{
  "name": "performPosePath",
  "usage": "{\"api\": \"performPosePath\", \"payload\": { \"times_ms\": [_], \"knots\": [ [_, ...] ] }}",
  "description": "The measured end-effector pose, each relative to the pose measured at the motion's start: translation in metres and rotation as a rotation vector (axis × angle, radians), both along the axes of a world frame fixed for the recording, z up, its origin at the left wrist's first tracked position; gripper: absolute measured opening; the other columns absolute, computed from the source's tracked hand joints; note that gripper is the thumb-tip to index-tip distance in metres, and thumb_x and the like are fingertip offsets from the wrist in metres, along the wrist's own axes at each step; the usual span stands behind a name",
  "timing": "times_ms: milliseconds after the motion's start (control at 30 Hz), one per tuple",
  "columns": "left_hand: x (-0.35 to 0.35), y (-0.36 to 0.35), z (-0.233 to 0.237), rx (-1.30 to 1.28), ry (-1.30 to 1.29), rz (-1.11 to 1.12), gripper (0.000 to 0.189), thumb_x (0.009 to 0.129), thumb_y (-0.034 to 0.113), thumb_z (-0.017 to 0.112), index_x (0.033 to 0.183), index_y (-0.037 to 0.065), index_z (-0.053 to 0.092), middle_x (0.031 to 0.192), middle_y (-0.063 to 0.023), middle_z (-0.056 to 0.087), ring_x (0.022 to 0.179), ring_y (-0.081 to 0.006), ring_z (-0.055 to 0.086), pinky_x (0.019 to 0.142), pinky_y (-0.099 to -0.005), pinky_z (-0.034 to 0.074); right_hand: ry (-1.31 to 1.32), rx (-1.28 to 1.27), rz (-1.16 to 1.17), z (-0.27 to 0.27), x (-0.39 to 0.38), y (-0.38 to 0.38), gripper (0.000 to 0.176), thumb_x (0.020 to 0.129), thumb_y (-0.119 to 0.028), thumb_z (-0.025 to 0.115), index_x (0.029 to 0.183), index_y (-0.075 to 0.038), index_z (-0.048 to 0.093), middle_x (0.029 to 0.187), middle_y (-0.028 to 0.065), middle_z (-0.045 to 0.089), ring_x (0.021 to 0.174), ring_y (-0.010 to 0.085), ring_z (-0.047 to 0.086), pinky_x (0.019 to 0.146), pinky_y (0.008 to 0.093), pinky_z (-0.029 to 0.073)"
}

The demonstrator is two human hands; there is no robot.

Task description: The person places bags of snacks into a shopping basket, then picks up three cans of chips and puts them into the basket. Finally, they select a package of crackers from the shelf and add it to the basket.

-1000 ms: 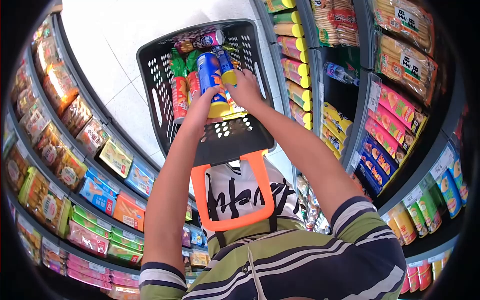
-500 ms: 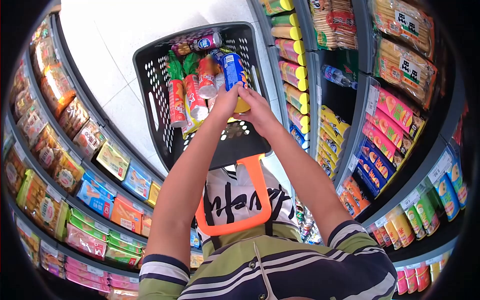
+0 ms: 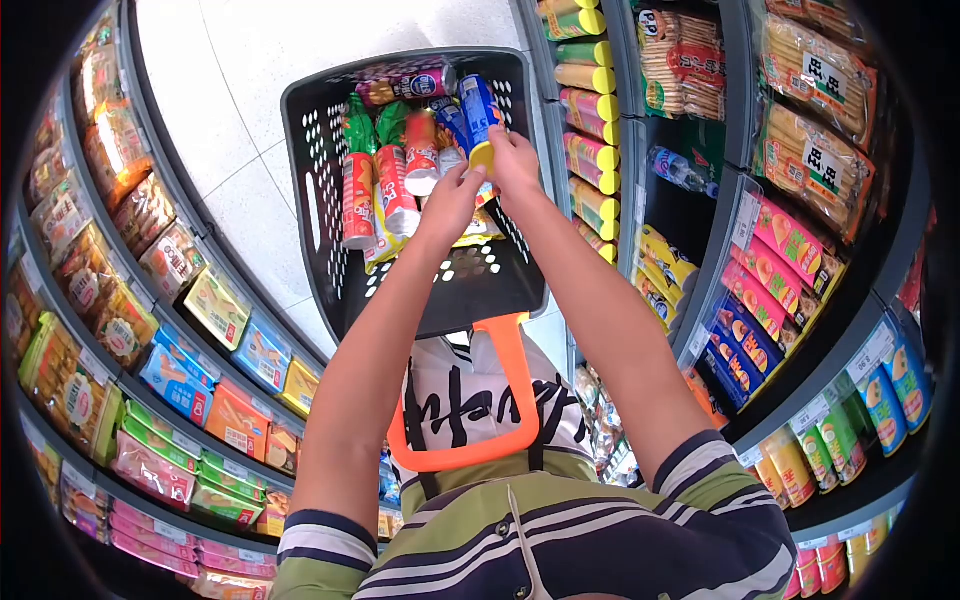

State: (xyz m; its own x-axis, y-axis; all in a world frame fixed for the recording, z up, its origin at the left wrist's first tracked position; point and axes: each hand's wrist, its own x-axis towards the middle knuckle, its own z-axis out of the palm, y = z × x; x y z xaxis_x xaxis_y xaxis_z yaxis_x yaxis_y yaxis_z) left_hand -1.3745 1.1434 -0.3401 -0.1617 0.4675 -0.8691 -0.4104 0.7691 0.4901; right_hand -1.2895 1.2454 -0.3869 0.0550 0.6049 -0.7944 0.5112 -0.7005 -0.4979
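My right hand (image 3: 514, 165) is closed around a blue chip canister (image 3: 480, 105) with a yellow lid, tilted over the right side of the black shopping basket (image 3: 430, 305). My left hand (image 3: 452, 205) lies just below the lid, its fingers partly spread and holding nothing I can see. To its left, a red canister (image 3: 357, 200), a second red canister (image 3: 397, 190) and a third red canister (image 3: 421, 165) lie in the basket among green-topped and yellow packs. A purple canister (image 3: 408, 85) lies along the far wall. Behind my hands, another blue pack is partly hidden.
The basket's orange handle (image 3: 465, 458) rests toward my body. Shelves of packaged snacks (image 3: 180, 370) curve along the left. On the right, shelves hold yellow-lidded canisters (image 3: 590, 165), pink boxes (image 3: 775, 260) and bagged crackers (image 3: 815, 170). Pale floor tiles (image 3: 230, 110) show beyond the basket.
The blue canister has moved slightly right and away from me, its yellow lid now facing me. My left hand has slipped off it, while my right hand keeps its hold.
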Motion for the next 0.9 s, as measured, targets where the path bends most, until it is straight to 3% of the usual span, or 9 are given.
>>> {"api": "performPosePath", "payload": {
  "times_ms": [67,200,433,567,600,667,733,833,900],
  "knots": [
    [0.01,-0.012,-0.02,-0.024,0.075,-0.03,0.075,0.104,0.047,0.057,0.155,-0.007,0.047,0.143,-0.0309,0.063,0.134,-0.0375,0.062,0.113,-0.0397,0.044,-0.248,0.27,0.214,-0.006,-0.01,-0.006,0.077,0.097,-0.039,0.071,0.153,0.008,0.044,0.139,0.0293,0.062,0.129,0.0454,0.06,0.11,0.0505,0.05],
    [0.017,-0.031,-0.053,0.064,0.102,0.108,0.076,0.099,0.042,0.058,0.155,-0.009,0.046,0.146,-0.0341,0.06,0.14,-0.0412,0.057,0.117,-0.0407,0.042,-0.265,0.322,0.343,0.005,-0.019,-0.024,0.084,0.095,-0.035,0.073,0.157,0.008,0.036,0.153,0.0333,0.047,0.146,0.0473,0.041,0.121,0.0483,0.037],
    [0.004,-0.012,-0.096,-0.004,0.104,0.1,0.086,0.099,0.048,0.064,0.158,-0.01,0.04,0.149,-0.0333,0.057,0.14,-0.0387,0.057,0.116,-0.0411,0.043,-0.145,0.438,0.527,0.041,0.017,-0.046,0.076,0.095,-0.025,0.071,0.154,0.009,0.039,0.152,0.0315,0.043,0.144,0.0466,0.042,0.12,0.0478,0.037],
    [0.003,0.021,-0.096,0.007,0.026,0.227,0.088,0.098,0.05,0.067,0.156,-0.011,0.042,0.145,-0.0297,0.06,0.134,-0.036,0.061,0.112,-0.0403,0.046,-0.076,0.357,0.6,0.074,0.058,-0.065,0.062,0.097,-0.024,0.075,0.147,0.003,0.052,0.136,0.0203,0.056,0.111,0.0247,0.066,0.09,0.0349,0.057],
    [-0.004,0.029,-0.085,0.026,-0.051,0.238,0.093,0.094,0.055,0.071,0.153,-0.012,0.044,0.146,-0.0283,0.06,0.135,-0.0359,0.061,0.112,-0.0405,0.046,-0.062,0.314,0.585,0.087,0.065,-0.069,0.058,0.097,-0.022,0.075,0.145,0.002,0.054,0.134,0.0191,0.058,0.107,0.0244,0.066,0.089,0.0353,0.057],
    [0.004,0.037,-0.105,-0.068,0.086,0.185,0.095,0.092,0.059,0.072,0.151,-0.011,0.048,0.143,-0.0273,0.063,0.133,-0.0356,0.062,0.111,-0.0416,0.047,-0.033,0.226,0.551,0.114,0.077,-0.078,0.052,0.096,-0.019,0.075,0.141,0.001,0.058,0.129,0.0167,0.06,0.1,0.0237,0.068,0.088,0.0361,0.057],
    [0.011,0.046,-0.125,-0.148,0.23,0.134,0.09,0.087,0.065,0.075,0.14,-0.007,0.059,0.132,-0.0246,0.07,0.125,-0.0349,0.067,0.106,-0.0436,0.05,-0.005,0.139,0.519,0.128,0.092,-0.091,0.047,0.099,-0.016,0.073,0.14,0.002,0.059,0.128,0.0152,0.06,0.101,0.0219,0.069,0.087,0.0345,0.058],
    [0.007,0.05,-0.133,-0.157,0.229,-0.072,0.08,0.087,0.065,0.076,0.129,-0.002,0.064,0.122,-0.0217,0.074,0.117,-0.0358,0.071,0.101,-0.0446,0.052,0.012,0.076,0.521,0.146,0.107,-0.11,0.043,0.1,-0.013,0.072,0.138,0.002,0.061,0.127,0.0137,0.061,0.104,0.0202,0.069,0.088,0.0333,0.058],
    [0.007,0.053,-0.127,-0.145,0.317,-0.091,0.074,0.086,0.063,0.078,0.124,0.0,0.066,0.121,-0.021,0.074,0.115,-0.0362,0.071,0.099,-0.0447,0.053,0.009,0.063,0.538,0.156,0.113,-0.118,0.042,0.1,-0.012,0.072,0.138,0.001,0.061,0.126,0.013,0.061,0.105,0.0197,0.07,0.089,0.0328,0.058]
  ]
}}
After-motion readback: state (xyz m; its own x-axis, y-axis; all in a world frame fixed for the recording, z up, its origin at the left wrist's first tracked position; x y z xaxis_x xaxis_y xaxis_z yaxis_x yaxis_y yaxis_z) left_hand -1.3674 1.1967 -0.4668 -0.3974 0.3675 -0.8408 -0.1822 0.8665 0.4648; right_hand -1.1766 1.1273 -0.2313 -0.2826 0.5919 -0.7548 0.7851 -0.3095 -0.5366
